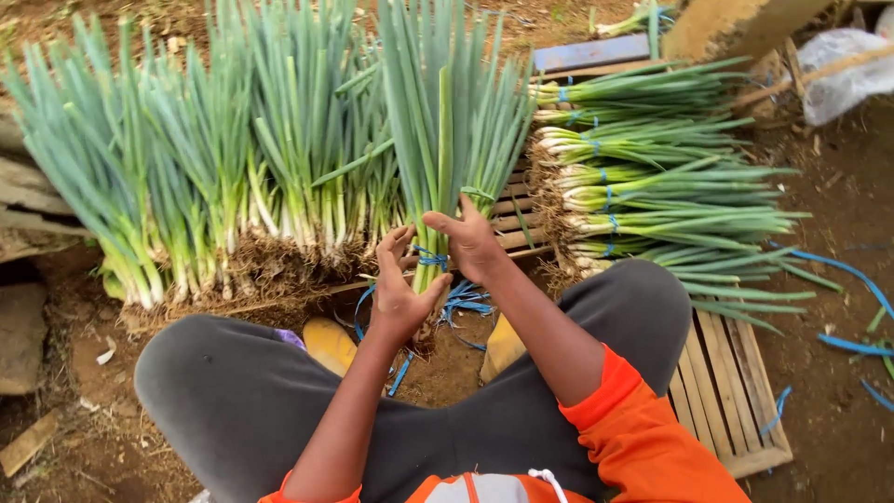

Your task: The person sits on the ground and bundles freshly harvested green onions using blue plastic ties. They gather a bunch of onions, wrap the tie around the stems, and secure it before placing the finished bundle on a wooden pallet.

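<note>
tying | both hands, left hand (402, 296) and right hand (472, 244), pinching blue string (431, 259) round onion bunch (447, 140) (upright) | cinch low, snug

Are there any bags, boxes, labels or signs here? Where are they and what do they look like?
Plastic bag: top right on the dirt, crumpled, whitish-grey.
Board: top centre behind the tied onions, flat, blue-grey; too small to tell any marking.
No labels, signs or screens show.

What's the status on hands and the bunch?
Left hand and right hand both grip the upright scallion bunch. Blue tie strip around its base. Loose scallions left, tied bundles right.
</note>
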